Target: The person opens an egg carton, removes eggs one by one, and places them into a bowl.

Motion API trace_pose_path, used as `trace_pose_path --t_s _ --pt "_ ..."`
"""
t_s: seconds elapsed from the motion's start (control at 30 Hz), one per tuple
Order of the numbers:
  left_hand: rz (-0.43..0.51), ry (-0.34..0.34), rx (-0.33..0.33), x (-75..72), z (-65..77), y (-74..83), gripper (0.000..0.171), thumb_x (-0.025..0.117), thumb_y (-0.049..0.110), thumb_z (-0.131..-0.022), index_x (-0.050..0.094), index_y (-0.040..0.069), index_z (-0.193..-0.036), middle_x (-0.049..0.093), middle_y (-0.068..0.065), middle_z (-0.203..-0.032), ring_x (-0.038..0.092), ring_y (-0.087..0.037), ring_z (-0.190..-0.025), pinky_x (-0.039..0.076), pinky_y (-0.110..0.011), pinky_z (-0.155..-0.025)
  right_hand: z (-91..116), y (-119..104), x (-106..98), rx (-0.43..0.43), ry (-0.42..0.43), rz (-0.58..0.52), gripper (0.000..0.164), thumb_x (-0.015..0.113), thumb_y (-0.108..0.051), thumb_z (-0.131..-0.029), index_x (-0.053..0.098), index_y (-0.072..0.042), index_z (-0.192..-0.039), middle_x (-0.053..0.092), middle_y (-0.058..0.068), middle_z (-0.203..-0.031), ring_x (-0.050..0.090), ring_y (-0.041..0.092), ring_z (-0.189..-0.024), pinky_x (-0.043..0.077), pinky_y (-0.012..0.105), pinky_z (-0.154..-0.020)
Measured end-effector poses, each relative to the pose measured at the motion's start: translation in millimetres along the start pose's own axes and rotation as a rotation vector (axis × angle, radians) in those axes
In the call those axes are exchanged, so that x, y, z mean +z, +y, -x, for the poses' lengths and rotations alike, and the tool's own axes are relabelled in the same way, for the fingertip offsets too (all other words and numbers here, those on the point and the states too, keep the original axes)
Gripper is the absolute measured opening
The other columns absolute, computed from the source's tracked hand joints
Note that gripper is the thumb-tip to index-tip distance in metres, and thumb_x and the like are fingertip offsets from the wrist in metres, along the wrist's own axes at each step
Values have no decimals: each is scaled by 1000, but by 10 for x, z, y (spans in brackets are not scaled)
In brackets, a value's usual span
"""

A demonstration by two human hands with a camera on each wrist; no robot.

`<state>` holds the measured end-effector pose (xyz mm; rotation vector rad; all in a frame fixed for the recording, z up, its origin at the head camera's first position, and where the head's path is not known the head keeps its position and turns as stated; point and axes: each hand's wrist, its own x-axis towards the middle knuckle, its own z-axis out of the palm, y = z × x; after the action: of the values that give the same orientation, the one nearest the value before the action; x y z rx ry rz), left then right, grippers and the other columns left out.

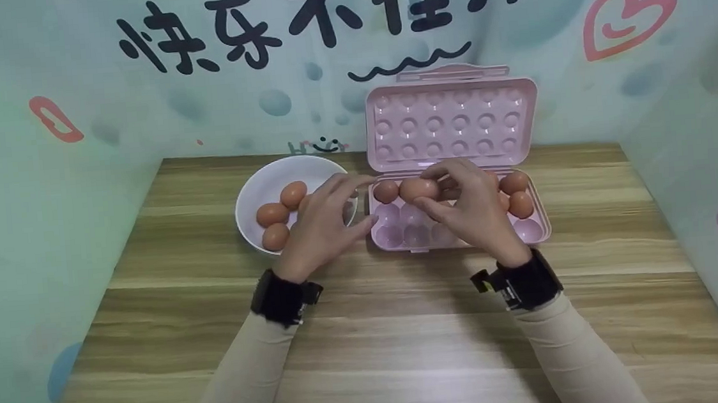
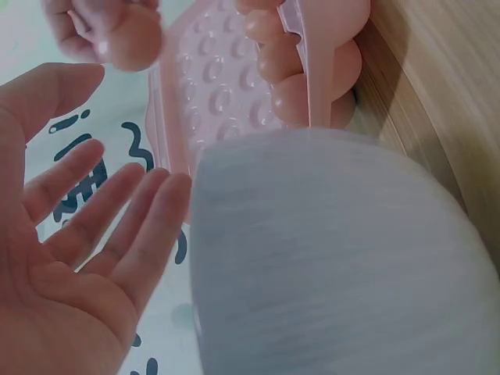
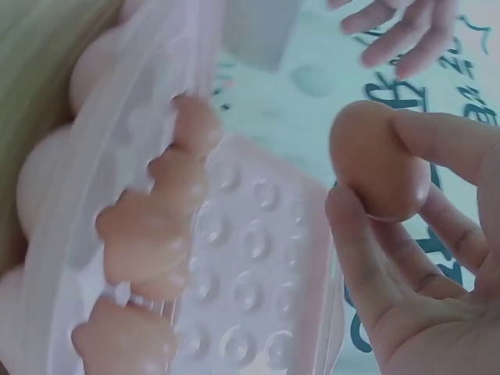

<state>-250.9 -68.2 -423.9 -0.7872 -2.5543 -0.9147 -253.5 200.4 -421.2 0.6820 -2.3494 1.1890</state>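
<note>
Pinched between the thumb and fingertips of my right hand (image 1: 476, 211) is a brown egg (image 3: 373, 160), held up over the pink egg carton (image 1: 403, 236). Several other brown eggs (image 1: 521, 204) sit in the carton's cups, at its right side and along its back row. My left hand (image 1: 322, 227) hovers over the right side of a white bowl (image 1: 245, 201), fingers spread and holding nothing, as its palm (image 2: 70, 312) shows in the left wrist view. Several eggs (image 1: 272, 215) lie in the bowl, partly hidden by that hand.
The carton's dimpled lid (image 1: 452, 120) stands raised at the back, near a printed cloth backdrop (image 1: 198, 111). Some front cups (image 1: 390, 236) of the carton hold no egg. Bowl and carton stand close together on the wood-grain table (image 1: 396, 352).
</note>
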Motion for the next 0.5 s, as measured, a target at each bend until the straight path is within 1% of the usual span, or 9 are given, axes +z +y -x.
trace_pose_path --t_s 0.07,0.1,0.17,0.23,0.3,0.33,0.43,0.5 --pt "-12 7 12 11 -5 27 55 83 28 -92 64 24 -143 68 0 -129 64 -21 -107 53 -37 -87 15 -41 -15 29 -10 -78 33 92 -11 -84 74 -4 -111 74 5 -107 75 18 -92 62 25 -79" --pt "-10 8 20 19 -7 40 55 83 28 -92 64 24 -143 68 0 -129 65 -21 -108 53 -37 -86 22 -58 -19 44 -19 -112 34 91 -11 -84 73 -3 -111 75 6 -108 76 19 -92 63 26 -80" --pt "12 6 43 38 -8 63 56 84 26 -92 64 23 -144 68 -1 -129 65 -21 -111 54 -36 -88 39 -90 -22 79 -41 -166 35 91 -12 -85 73 -2 -114 75 7 -110 76 21 -93 63 28 -82" --pt "56 3 73 57 -5 84 56 84 23 -91 63 19 -144 68 -2 -131 64 -21 -116 54 -34 -95 54 -119 -23 120 -69 -205 37 89 -13 -87 71 -1 -117 73 9 -114 75 23 -94 63 30 -85" --pt "114 -2 102 78 -1 105 55 84 18 -91 64 16 -142 67 -3 -132 63 -20 -118 55 -32 -99 72 -141 -17 155 -87 -226 38 88 -14 -88 70 -2 -119 72 9 -116 75 23 -96 63 32 -87" --pt "136 -3 115 90 1 114 55 85 16 -91 64 14 -142 67 -3 -132 63 -19 -117 56 -32 -99 80 -150 -12 169 -95 -227 38 88 -15 -89 70 -2 -119 72 9 -117 75 23 -97 63 33 -88" --pt "170 -2 149 124 6 144 54 87 16 -89 64 12 -138 67 -3 -134 63 -16 -116 57 -31 -98 106 -162 8 187 -118 -226 38 87 -19 -91 69 -3 -121 73 9 -118 74 22 -100 62 36 -90" --pt "171 -1 173 149 4 161 51 87 18 -90 65 11 -135 67 -4 -134 64 -16 -113 57 -29 -96 119 -164 28 189 -133 -231 39 86 -21 -91 69 -4 -122 73 8 -118 73 21 -101 61 37 -91"
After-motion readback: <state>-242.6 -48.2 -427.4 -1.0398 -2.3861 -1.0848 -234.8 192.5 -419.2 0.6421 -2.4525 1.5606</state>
